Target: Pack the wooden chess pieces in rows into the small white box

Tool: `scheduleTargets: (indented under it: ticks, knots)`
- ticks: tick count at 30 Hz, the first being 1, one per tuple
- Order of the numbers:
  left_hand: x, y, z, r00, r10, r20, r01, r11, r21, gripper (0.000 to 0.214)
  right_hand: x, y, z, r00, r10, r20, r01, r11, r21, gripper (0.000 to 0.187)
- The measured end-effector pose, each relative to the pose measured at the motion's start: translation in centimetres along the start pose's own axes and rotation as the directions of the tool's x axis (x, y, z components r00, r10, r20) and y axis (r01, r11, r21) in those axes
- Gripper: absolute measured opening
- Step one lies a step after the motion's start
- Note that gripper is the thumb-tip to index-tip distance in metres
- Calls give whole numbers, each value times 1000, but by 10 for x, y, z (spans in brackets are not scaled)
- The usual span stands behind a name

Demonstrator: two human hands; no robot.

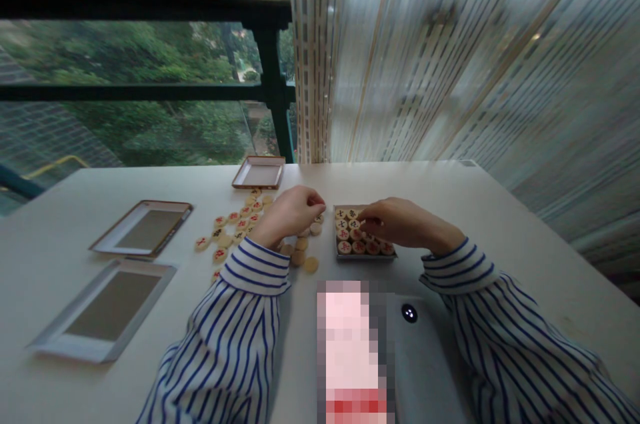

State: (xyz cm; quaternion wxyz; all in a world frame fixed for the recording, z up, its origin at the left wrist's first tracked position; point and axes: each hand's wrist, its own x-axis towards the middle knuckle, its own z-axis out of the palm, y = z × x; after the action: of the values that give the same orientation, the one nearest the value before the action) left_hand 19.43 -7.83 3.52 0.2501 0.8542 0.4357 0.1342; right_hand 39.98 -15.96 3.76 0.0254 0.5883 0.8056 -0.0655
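Round wooden xiangqi pieces (233,217) with red or dark characters lie loose on the white table, some blank side up. My left hand (295,211) hovers over the right part of this spread, thumb and fingers pinched together; whether a piece is between them I cannot see. To its right stands a small shallow box (365,257) holding rows of xiangqi pieces (358,247), red characters in the nearer rows, dark ones farther back. Over the box's right part is my right hand (400,221), its fingers bent closed and down at the pieces. Their grip is hidden.
Three open trays or lids stand left: a small brown-rimmed one (259,186) at the back, another brown-rimmed one (143,203) and a pale one (115,351). A grey phone-like device (430,351) lies near me beside a pixelated patch. Curtain (425,77) and window border the table.
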Motion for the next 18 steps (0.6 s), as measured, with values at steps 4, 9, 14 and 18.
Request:
scheduleTargets:
  ticks: [4, 9, 14, 18]
  knots:
    - [-2, 1, -8, 999, -16, -46, 15, 999, -28, 28, -1, -4, -6, 988, 18, -154, -22, 999, -26, 29]
    - [-7, -1, -20, 990, 14, -139, -28, 995, -101, 27, -4, -12, -9, 963, 42, -264, -53, 998, -33, 29]
    - [-17, 0, -33, 974, 41, -222, -64, 993, -100, 26, -4, -21, -9, 954, -3, -299, -6, 1000, -30, 30]
    - [-28, 4, -36, 963, 32, -269, -61, 993, -99, 26, -4, -26, -9, 952, -42, -303, 30, 999, -44, 29]
